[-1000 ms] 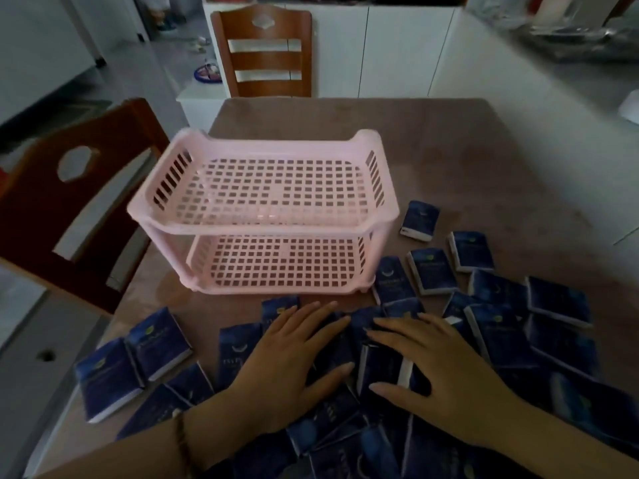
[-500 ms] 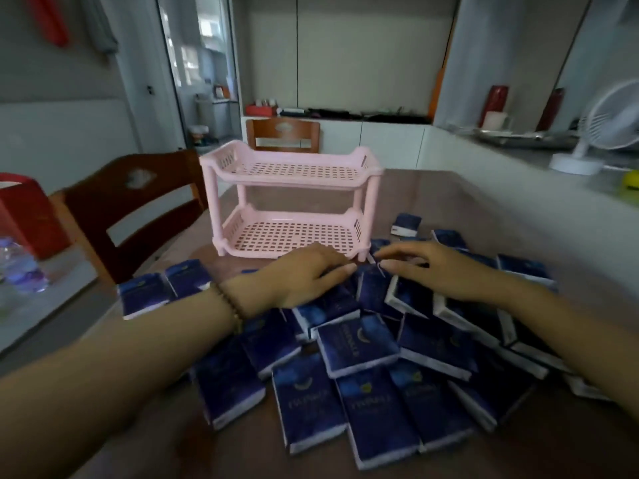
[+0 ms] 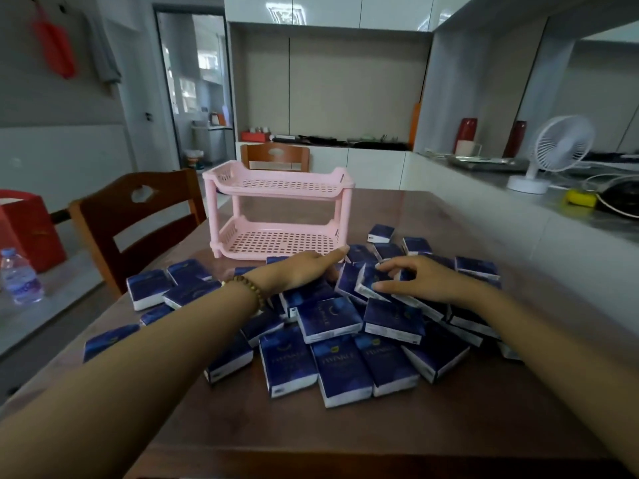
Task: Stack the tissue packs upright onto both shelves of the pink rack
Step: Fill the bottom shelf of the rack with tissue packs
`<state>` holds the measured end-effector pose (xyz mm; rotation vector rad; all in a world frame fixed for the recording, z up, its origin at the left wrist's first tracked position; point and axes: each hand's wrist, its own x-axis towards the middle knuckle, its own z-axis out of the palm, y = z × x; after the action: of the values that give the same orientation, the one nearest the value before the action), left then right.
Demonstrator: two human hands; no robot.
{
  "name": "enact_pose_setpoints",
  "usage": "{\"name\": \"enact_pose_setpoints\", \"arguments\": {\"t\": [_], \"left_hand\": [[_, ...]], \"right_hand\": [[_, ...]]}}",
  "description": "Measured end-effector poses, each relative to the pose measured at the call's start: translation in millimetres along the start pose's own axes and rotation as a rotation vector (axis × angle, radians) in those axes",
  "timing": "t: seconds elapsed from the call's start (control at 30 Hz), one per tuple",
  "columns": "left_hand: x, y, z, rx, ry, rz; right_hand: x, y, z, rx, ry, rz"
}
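Observation:
The pink rack stands on the brown table, with nothing on either shelf. Several dark blue tissue packs lie flat in a loose pile in front of it. My left hand rests flat on the pile just before the rack's lower shelf, fingers straight and holding nothing. My right hand is beside it, with thumb and fingers pinched on the edge of one tilted tissue pack.
A wooden chair stands at the table's left side and another chair behind the rack. A water bottle and a red bag are at far left. A counter with a white fan runs along the right.
My view has lifted from looking down on the table to looking across it. Both hands slid forward toward the rack, and my right fingers curled onto a pack.

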<state>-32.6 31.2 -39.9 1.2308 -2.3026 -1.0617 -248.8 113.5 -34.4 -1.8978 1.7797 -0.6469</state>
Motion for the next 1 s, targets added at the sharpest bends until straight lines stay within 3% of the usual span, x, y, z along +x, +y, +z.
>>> {"name": "enact_pose_setpoints", "arguments": {"t": [0.13,0.33,0.53,0.8,1.0], "left_hand": [[2.6,6.7,4.6,-0.035,0.027,0.049],[3.7,14.3,15.8,-0.037,0.041,0.051],[-10.7,14.5,-11.7,-0.294,0.121,0.161],[-25.3,-38.4,-78.4,-0.254,0.199,0.152],[-7.6,-84.1,-118.7,-0.301,0.153,0.126]], "right_hand": [[2.3,-0.1,10.3,0.096,0.06,-0.007],[2.0,-0.2,20.3,0.114,0.167,-0.157],[8.4,-14.0,12.4,0.159,0.268,-0.25],[72.5,-59.3,28.8,0.388,-0.032,-0.192],[137.5,-90.5,43.5,0.26,-0.178,-0.189]]}}
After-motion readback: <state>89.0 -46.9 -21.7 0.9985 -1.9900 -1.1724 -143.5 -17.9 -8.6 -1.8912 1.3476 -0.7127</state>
